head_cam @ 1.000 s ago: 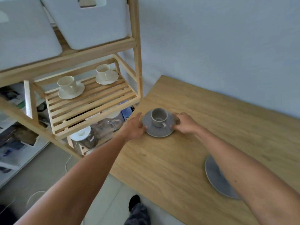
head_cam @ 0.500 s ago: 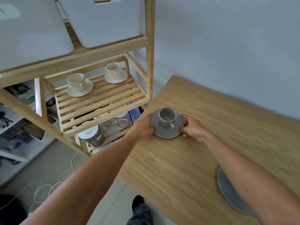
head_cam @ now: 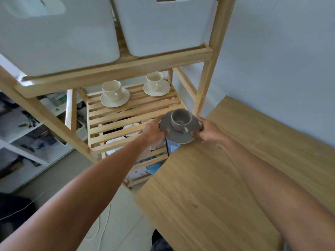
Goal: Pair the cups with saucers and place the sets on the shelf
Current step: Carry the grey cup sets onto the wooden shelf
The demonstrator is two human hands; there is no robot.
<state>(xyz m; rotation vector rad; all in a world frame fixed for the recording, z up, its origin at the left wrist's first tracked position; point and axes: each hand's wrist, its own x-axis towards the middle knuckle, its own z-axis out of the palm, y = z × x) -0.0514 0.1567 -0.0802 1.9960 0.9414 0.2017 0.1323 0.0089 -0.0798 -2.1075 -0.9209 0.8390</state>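
A grey cup [head_cam: 181, 119] stands on a grey saucer [head_cam: 177, 137], held in the air above the table's left corner, just in front of the slatted wooden shelf [head_cam: 116, 122]. My left hand [head_cam: 154, 130] grips the saucer's left rim and my right hand [head_cam: 208, 130] grips its right rim. On the shelf's back part stand two cream cup-and-saucer sets, one at the left [head_cam: 114, 94] and one at the right [head_cam: 156, 84].
Two white storage bins [head_cam: 159, 24] fill the tier above the shelf. The rack's upright post [head_cam: 208, 73] rises right beside the held saucer. A lower tier holds glassware and a white lid [head_cam: 116, 142]. The wooden table [head_cam: 217, 187] spreads to the right; a white bookcase [head_cam: 27, 134] stands at left.
Both hands have lifted the grey cup and saucer off the table and carried it left toward the shelf. The view has swung left, and the grey plate on the table is out of sight.
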